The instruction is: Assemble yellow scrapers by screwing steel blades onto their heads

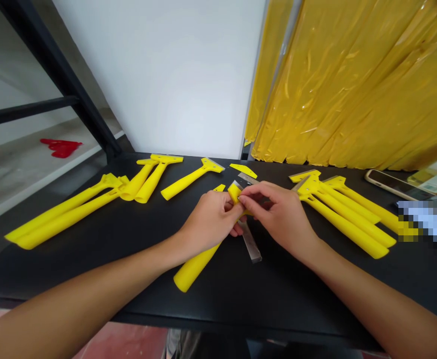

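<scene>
Near the middle of the black table, my left hand [218, 217] is closed around the head end of a yellow scraper [196, 269], whose handle slants down to the left. The fingertips of my right hand [278, 212] pinch the same yellow head, partly hidden by the fingers. Beneath both hands lies a grey metal strip [251, 244]. Just beyond them are a loose yellow plate [243, 170] and a metal blade [247, 178]. Another yellow scraper [184, 183] rests behind my left hand.
Several yellow scrapers [72, 212] lie at the left, and several more [349, 214] at the right. A phone [401, 187] is at the right rear. Behind the black table [218, 309] stand a white panel [173, 75] and yellow wrapped material [353, 89]. A red item [63, 148] sits far left.
</scene>
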A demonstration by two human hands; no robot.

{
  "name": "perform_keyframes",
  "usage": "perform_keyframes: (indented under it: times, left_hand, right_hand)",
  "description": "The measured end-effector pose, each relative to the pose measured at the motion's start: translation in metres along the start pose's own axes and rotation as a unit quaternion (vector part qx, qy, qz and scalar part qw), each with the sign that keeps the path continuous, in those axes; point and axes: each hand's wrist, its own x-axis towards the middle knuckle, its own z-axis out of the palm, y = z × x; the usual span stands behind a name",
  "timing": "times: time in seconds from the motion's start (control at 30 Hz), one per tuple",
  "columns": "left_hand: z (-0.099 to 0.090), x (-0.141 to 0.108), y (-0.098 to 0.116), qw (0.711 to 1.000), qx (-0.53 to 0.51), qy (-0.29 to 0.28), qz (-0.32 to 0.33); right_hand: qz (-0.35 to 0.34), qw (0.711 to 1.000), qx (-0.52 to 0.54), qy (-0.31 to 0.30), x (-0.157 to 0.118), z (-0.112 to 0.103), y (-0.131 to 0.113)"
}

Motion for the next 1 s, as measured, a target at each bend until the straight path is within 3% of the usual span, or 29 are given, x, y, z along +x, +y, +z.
perform_keyframes:
  times: [0.1,0.23,0.3,0.37,0.47,0.53,0.63,0.73,0.87,1.0]
  left_hand:
    - [0.000,0.000,0.000,1.000,0.027,0.005,0.005]
    - [0.000,0.002,0.002,0.998,-0.061,-0.023,-0.026]
    - [0.000,0.004,0.002,0.992,-0.111,-0.034,-0.046]
    - [-0.001,0.005,0.003,0.987,-0.141,-0.034,-0.064]
    - [-0.004,0.007,0.004,0.984,-0.160,-0.023,-0.078]
    - [-0.006,0.008,0.005,0.984,-0.159,-0.017,-0.079]
    - [-0.004,0.007,0.006,0.983,-0.168,-0.027,-0.073]
    - [0.002,0.002,0.009,0.973,-0.212,-0.048,-0.076]
    - [0.011,-0.008,0.012,0.948,-0.271,-0.121,-0.111]
    - [0.018,-0.013,0.007,0.929,-0.284,-0.197,-0.130]
  right_hand:
    - [0.050,0.998,0.045,-0.017,0.002,0.001,0.001]
    - [0.086,0.992,0.079,-0.044,0.013,-0.014,0.002]
    - [0.087,0.995,0.034,-0.027,0.017,-0.034,0.001]
    - [0.073,0.994,-0.064,-0.047,0.013,-0.057,0.003]
    - [0.044,0.961,-0.233,-0.143,-0.014,-0.084,0.012]
    - [0.046,0.938,-0.320,-0.129,-0.042,-0.090,0.024]
    - [0.083,0.938,-0.301,-0.151,-0.078,-0.091,0.041]
    - [0.107,0.955,-0.266,-0.075,-0.089,-0.100,0.045]
    - [0.110,0.969,-0.200,0.095,-0.067,-0.123,0.019]
    - [0.110,0.982,0.035,0.149,-0.026,-0.126,-0.011]
